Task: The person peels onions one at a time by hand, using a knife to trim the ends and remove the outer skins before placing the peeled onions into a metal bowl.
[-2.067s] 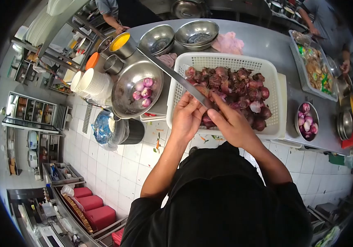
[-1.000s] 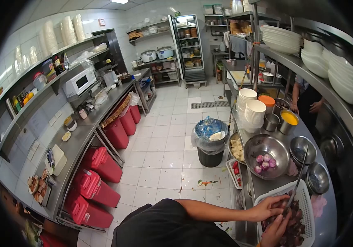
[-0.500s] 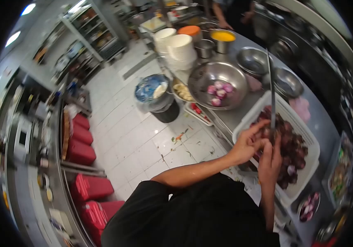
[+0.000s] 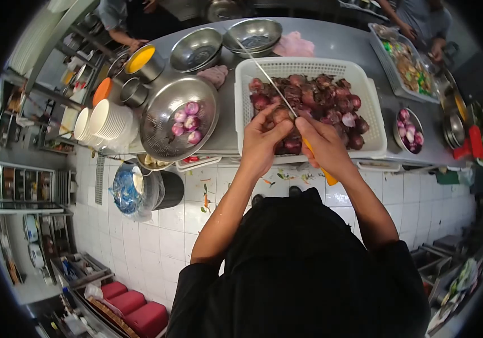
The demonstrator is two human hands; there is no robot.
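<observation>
A red onion (image 4: 281, 116) sits in the fingers of my left hand (image 4: 259, 143), which is closed around it. My right hand (image 4: 328, 149) grips a long knife (image 4: 266, 74) by its yellow handle, the blade pointing up and to the left and lying against the onion. Both hands are over the near side of a white plastic basket (image 4: 381, 121). Unpeeled red onions (image 4: 309, 93) fill much of the basket. Left of it, a metal colander (image 4: 157, 127) holds several peeled onions (image 4: 188, 123).
More peeled onions lie in a small bowl (image 4: 417, 117) at right. Metal bowls (image 4: 196, 48), a yellow-filled container (image 4: 141, 59) and stacked white tubs (image 4: 112, 118) stand on the counter. A lined bin (image 4: 168, 188) is on the floor. Co-workers' hands (image 4: 135, 44) show across the counter.
My view has swung round, so the counter now lies straight ahead. The knife, upright before, now slants up to the left. Both hands are still together over the onion basket.
</observation>
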